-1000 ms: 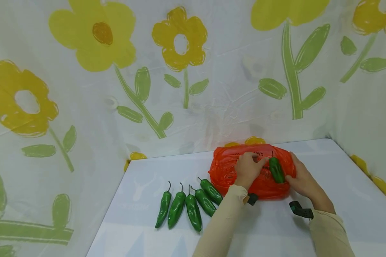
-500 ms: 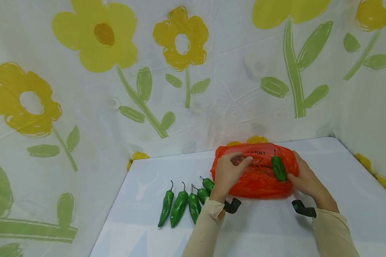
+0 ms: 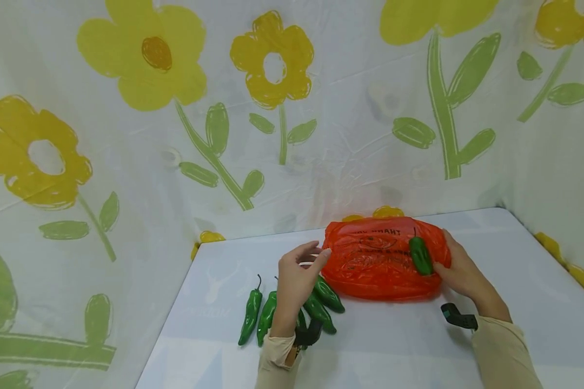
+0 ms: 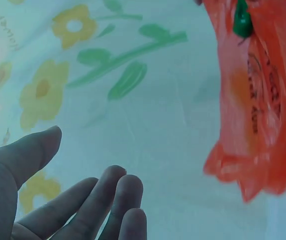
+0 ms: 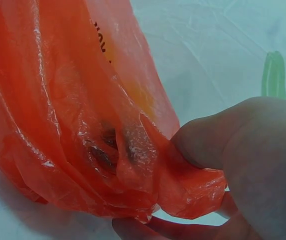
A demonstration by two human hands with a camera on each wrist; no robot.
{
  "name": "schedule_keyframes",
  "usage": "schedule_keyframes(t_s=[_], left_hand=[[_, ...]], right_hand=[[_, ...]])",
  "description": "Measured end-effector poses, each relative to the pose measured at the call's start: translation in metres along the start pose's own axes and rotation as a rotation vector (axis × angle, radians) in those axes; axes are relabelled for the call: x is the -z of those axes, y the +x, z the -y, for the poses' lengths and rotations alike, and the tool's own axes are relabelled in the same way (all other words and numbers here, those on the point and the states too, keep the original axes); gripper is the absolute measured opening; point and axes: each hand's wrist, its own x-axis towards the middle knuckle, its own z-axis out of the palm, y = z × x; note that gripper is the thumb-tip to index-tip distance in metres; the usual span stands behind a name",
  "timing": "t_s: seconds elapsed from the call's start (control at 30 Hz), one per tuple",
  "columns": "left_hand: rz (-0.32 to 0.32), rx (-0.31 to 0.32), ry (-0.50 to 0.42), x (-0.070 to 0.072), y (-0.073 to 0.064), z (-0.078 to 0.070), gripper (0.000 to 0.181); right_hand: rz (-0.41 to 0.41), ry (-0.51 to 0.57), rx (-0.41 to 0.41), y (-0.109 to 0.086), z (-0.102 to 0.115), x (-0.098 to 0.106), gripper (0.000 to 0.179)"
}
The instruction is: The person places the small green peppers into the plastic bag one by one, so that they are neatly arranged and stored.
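Observation:
A red plastic bag with dark printing lies at the back of the table. My right hand grips its right edge; in the right wrist view the thumb pinches the thin plastic against the fingers. One green chili pepper sits at the bag's right part, stem pointing away. My left hand hovers over the row of peppers left of the bag, fingers loosely bent, holding nothing. Below it, green chili peppers are partly covered by the hand and wrist. A pepper at the row's left end shows fully.
The white table ends at a flower-printed curtain behind and at both sides. A dark wrist camera sits on the left wrist, another camera on the right one.
My left hand has drawn away from the pepper at the bag and moved left, from over the bag to over the row of peppers. The right hand stays at the bag's edge.

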Motion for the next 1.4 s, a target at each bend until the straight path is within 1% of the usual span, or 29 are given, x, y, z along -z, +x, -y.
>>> schedule_keyframes(t_s=[0.17,0.3,0.37,0.6,0.7,0.87,1.03,1.2,1.4], left_hand=[[-0.096,0.010,-0.005,0.023,-0.010,0.006,0.039],[-0.131,0.009,-0.002,0.033,-0.018,0.008,0.038],[-0.143,0.005,0.008,0.038,-0.020,0.008,0.038],[-0.201,-0.008,0.032,0.062,-0.018,0.011,0.038],[-0.231,0.007,0.038,0.073,-0.017,0.016,0.038],[-0.257,0.028,0.048,0.087,-0.013,0.028,0.038],[-0.277,0.074,0.084,0.097,-0.012,0.039,0.039],[-0.284,0.147,0.110,0.105,-0.012,0.055,0.041],[-0.309,0.236,0.133,0.111,-0.013,0.074,0.044]], right_hand=[[-0.007,-0.008,0.015,0.001,0.000,0.000,0.091],[-0.005,-0.008,0.010,0.001,0.000,0.001,0.091],[-0.008,-0.009,0.009,0.001,-0.001,0.000,0.091],[-0.029,-0.020,0.025,0.003,-0.005,0.000,0.090],[-0.024,-0.019,0.024,0.004,-0.004,0.000,0.091],[-0.027,-0.028,0.012,0.003,-0.004,0.000,0.091],[-0.026,-0.035,0.007,0.004,-0.003,0.000,0.091],[-0.018,-0.022,0.025,0.005,-0.003,0.000,0.091],[0.006,-0.026,0.000,0.004,-0.005,-0.003,0.092]])
